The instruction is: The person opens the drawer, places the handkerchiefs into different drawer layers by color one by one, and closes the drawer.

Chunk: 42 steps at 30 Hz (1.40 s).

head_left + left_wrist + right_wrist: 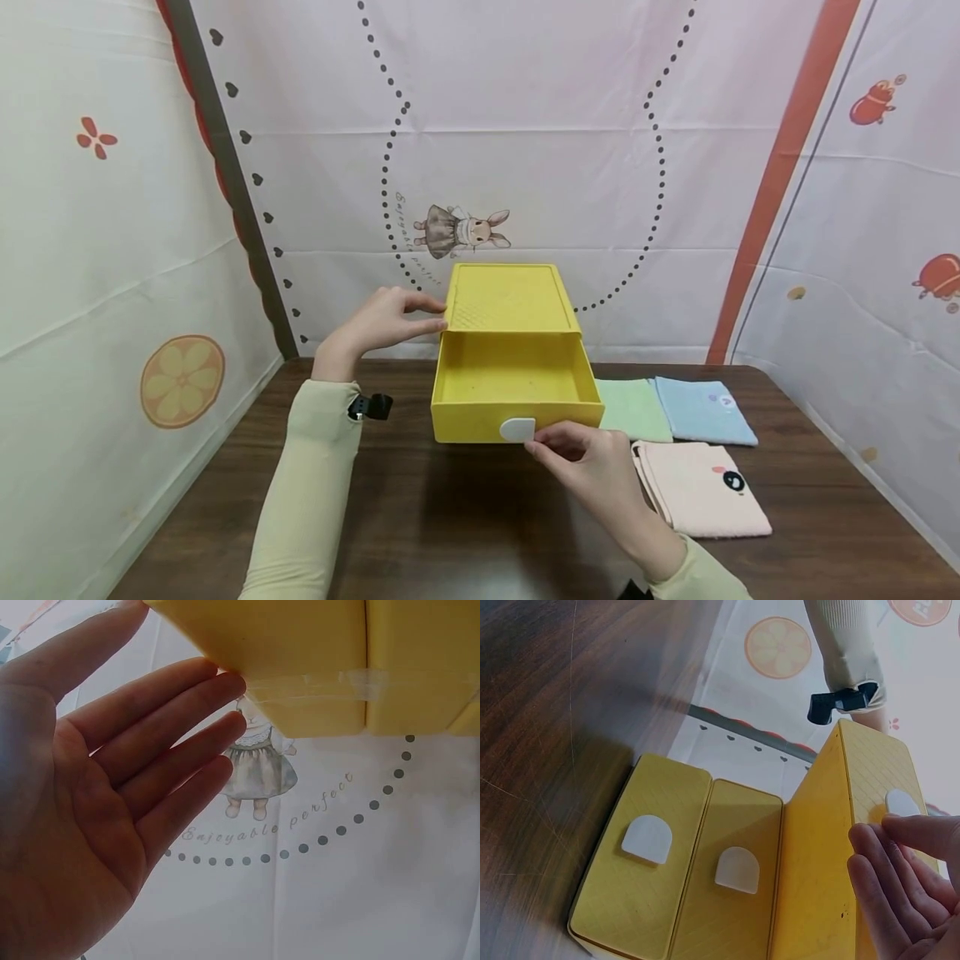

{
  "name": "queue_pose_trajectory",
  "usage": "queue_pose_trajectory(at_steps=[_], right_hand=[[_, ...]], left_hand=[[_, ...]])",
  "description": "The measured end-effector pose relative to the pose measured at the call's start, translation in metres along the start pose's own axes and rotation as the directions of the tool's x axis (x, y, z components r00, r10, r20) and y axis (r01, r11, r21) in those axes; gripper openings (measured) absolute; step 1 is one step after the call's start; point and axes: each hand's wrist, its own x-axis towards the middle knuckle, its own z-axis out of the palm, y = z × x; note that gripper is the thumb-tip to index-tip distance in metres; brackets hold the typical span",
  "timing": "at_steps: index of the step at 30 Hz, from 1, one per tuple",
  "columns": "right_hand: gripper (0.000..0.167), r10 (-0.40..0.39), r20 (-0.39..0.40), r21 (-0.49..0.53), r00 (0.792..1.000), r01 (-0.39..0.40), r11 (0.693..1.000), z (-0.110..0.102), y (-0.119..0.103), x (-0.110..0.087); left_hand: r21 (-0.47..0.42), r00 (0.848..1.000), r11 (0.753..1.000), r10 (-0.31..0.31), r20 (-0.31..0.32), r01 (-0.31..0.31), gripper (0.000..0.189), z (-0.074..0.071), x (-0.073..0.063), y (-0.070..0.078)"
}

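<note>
A yellow drawer cabinet (510, 296) stands on the table with its top drawer (468, 423) pulled well out, and the inside of that drawer shows bare. My right hand (600, 471) pinches the white knob (516, 429) on the drawer front between thumb and fingers. At the cabinet's upper left side is my left hand (382, 321). Its fairly straight fingers and thumb rest against the edge, as the left wrist view also shows. Two lower drawers, a middle one (742, 817) and a bottom one (641, 900), stay closed in the right wrist view, each with a white knob.
Folded cloths lie right of the cabinet on the dark wooden table (390, 517): a green one (636, 408), a blue one (705, 412) and a pink one (705, 492). Printed curtains (525, 192) enclose the table at the back and both sides.
</note>
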Motion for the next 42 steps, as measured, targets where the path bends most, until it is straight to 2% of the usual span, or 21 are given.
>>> queue_pose_trajectory(at_steps=[13,23,42], right_hand=[[0.013,-0.042,-0.008,0.04,0.999,0.043,0.998,-0.001,0.0,-0.004],[0.012,-0.03,0.014,0.036,0.999,0.029,0.999,-0.002,-0.004,-0.008],[0.013,-0.067,-0.037,0.066,0.997,0.07,0.995,0.002,0.001,-0.01]], left_hand=[[-0.005,1.0,1.0,-0.013,0.008,0.013,0.047,0.0,0.002,0.0],[-0.008,1.0,1.0,-0.012,0.008,0.012,0.048,0.001,0.0,0.001],[-0.001,1.0,1.0,-0.021,0.014,0.021,0.048,0.0,0.001,0.0]])
